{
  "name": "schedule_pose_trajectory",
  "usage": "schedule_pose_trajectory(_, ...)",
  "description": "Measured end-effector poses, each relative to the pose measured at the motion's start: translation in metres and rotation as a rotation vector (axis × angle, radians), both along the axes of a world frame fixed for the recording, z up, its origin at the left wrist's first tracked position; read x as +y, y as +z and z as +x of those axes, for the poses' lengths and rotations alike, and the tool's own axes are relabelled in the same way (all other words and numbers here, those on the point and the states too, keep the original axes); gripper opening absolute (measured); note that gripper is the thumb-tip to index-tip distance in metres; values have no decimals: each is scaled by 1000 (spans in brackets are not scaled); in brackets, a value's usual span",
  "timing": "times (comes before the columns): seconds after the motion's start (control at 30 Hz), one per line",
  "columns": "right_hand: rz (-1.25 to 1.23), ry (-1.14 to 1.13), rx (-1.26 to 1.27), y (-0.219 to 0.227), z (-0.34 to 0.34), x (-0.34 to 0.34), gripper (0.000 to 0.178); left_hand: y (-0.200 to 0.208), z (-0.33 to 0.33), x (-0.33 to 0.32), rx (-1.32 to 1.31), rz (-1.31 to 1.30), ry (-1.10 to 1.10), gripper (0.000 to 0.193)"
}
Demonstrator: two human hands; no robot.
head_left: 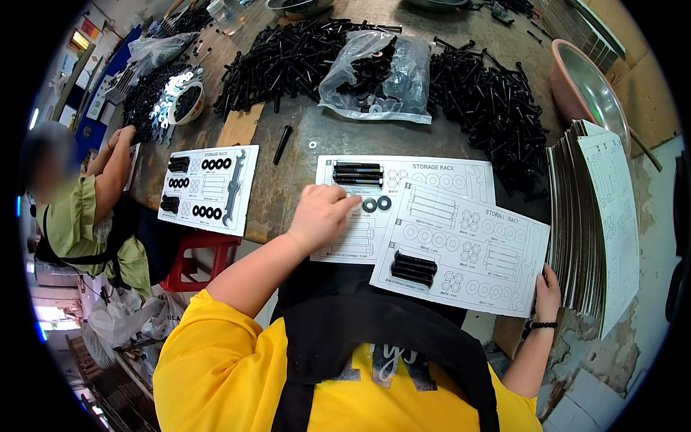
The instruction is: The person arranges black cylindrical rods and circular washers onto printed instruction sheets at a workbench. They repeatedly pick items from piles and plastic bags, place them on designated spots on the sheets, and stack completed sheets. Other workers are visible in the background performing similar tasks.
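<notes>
A white printed card (335, 248) lies at the table's near edge, bearing a row of black bolts (358, 173) and, below them, black washers (384, 203). My left hand (320, 214) rests over that washer row with its fingers pinched together; the fingertips hide whatever is between them. A second printed card (479, 216) overlaps the first and juts toward me over the edge, with several black bolts (414, 269) grouped at its lower left. My right hand (547, 294) grips this card's right edge.
Heaps of black bolts (489, 101) flank a clear plastic bag (396, 86) of washers. Right stand a card stack (583, 216) and a pink-rimmed basin (558, 72). A loose bolt (283, 144) lies left of centre. Beyond a filled card (237, 162), another person (101, 194) works.
</notes>
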State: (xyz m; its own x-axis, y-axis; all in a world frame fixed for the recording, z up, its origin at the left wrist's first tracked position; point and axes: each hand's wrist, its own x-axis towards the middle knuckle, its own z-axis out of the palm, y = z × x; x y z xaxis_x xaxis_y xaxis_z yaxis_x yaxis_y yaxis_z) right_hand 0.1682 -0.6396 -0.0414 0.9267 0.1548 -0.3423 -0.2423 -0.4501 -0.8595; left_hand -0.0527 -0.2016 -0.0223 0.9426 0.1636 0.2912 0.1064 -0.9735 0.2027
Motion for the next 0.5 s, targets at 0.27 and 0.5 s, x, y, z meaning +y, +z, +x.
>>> schedule_pose_trajectory(0.27, -21, -9, 1, 0, 1, 0, 40, -3, -14, 2, 45, -13, 20, 32)
schedule_pose_trajectory(0.5, -24, -23, 7, 2, -1, 3, 40, 1, -33, 11, -26, 27, 90, 35)
